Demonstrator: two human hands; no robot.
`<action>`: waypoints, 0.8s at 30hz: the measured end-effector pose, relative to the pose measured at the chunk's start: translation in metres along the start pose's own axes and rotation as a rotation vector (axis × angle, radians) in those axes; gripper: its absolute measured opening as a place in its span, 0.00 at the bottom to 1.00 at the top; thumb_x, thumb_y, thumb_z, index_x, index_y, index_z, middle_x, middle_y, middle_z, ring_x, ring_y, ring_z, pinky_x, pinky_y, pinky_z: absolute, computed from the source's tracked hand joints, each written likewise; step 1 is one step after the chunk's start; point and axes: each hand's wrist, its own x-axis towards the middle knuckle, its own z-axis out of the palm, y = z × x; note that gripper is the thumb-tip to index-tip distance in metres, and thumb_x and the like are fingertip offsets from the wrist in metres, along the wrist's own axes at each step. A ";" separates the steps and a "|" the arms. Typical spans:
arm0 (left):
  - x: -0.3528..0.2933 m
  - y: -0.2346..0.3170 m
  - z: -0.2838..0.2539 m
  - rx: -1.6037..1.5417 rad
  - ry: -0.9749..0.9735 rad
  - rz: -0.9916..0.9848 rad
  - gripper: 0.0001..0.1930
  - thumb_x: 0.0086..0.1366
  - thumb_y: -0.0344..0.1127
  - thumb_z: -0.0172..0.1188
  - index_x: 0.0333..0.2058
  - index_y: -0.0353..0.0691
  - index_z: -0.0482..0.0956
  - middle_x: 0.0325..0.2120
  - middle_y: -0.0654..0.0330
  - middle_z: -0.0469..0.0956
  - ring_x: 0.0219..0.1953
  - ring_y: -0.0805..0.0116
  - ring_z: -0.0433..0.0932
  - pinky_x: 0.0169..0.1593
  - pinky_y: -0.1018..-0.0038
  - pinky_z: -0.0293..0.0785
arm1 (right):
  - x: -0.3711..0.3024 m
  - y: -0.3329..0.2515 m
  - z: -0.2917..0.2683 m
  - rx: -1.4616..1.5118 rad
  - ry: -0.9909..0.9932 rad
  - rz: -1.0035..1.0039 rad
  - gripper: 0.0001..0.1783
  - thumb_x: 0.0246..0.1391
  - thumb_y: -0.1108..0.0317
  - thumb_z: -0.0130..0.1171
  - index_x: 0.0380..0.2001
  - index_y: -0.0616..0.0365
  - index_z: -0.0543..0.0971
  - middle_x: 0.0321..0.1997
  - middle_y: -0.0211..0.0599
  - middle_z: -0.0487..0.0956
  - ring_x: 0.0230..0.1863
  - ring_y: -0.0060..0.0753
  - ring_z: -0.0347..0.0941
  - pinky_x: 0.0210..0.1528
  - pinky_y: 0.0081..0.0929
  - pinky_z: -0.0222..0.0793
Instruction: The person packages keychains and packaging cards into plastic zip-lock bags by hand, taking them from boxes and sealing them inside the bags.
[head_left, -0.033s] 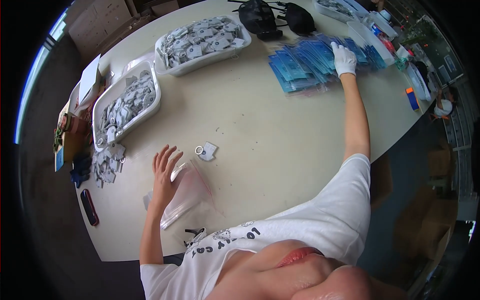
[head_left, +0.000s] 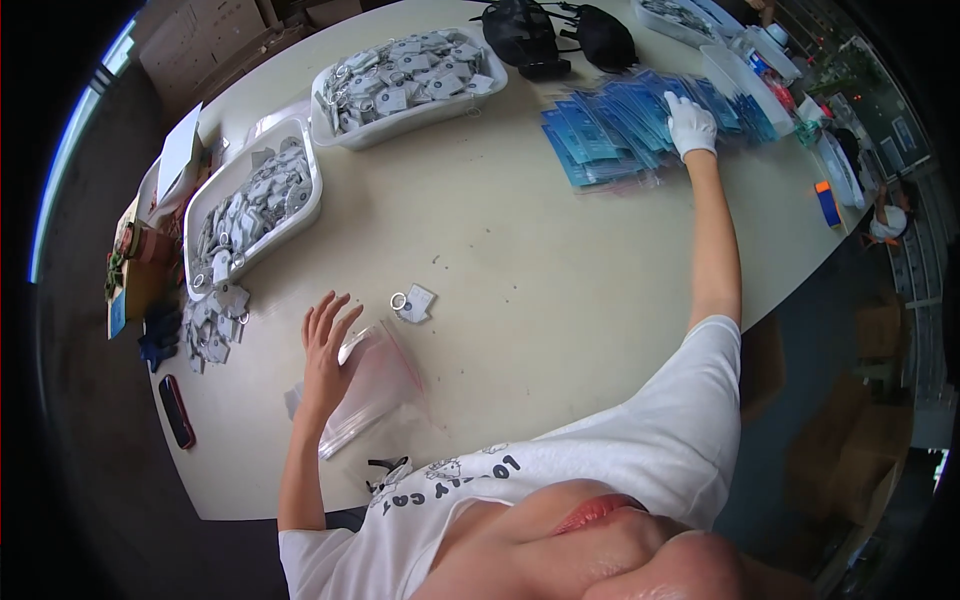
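Observation:
My left hand (head_left: 325,355) is bare, its fingers spread and slightly curled, beside a stack of clear zip bags (head_left: 375,385) with a red seal line. Just right of its fingertips lies a small grey-white tag with a key ring (head_left: 415,303), flat on the table. Far to the right, my right hand (head_left: 692,125), in a white glove, rests on a spread of blue cards in clear sleeves (head_left: 605,130). Its fingers reach forward over the cards, and I see nothing gripped in them; their undersides are hidden.
Two white trays (head_left: 318,190) (head_left: 325,130) heaped with ringed tags stand at the back left, and loose tags (head_left: 212,330) lie below. A phone (head_left: 177,411) sits near the left edge of the table (head_left: 540,290). Black pouch-like items (head_left: 520,35), a clear bin (head_left: 740,80) and an orange-blue object (head_left: 827,204) are farther right.

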 end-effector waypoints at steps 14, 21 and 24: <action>-0.008 -0.008 0.004 -0.022 0.037 -0.129 0.23 0.55 0.28 0.62 0.51 0.44 0.73 0.57 0.59 0.66 0.63 0.55 0.58 0.66 0.56 0.51 | 0.037 0.028 0.048 0.445 -0.177 0.557 0.48 0.46 0.23 0.42 0.62 0.45 0.64 0.64 0.45 0.64 0.64 0.53 0.59 0.63 0.46 0.55; -0.041 0.000 -0.002 0.072 0.021 -0.206 0.22 0.55 0.28 0.62 0.50 0.43 0.74 0.54 0.59 0.70 0.62 0.57 0.62 0.66 0.56 0.51 | 0.047 0.008 0.043 0.061 -0.206 0.519 0.45 0.48 0.23 0.38 0.58 0.43 0.69 0.63 0.38 0.66 0.64 0.46 0.58 0.61 0.49 0.53; -0.054 0.023 -0.025 -0.038 0.121 -0.196 0.23 0.53 0.27 0.63 0.49 0.42 0.74 0.48 0.60 0.74 0.55 0.55 0.69 0.64 0.53 0.54 | 0.034 -0.001 -0.004 0.198 0.412 0.231 0.38 0.52 0.31 0.45 0.53 0.49 0.74 0.57 0.43 0.71 0.62 0.47 0.61 0.61 0.47 0.54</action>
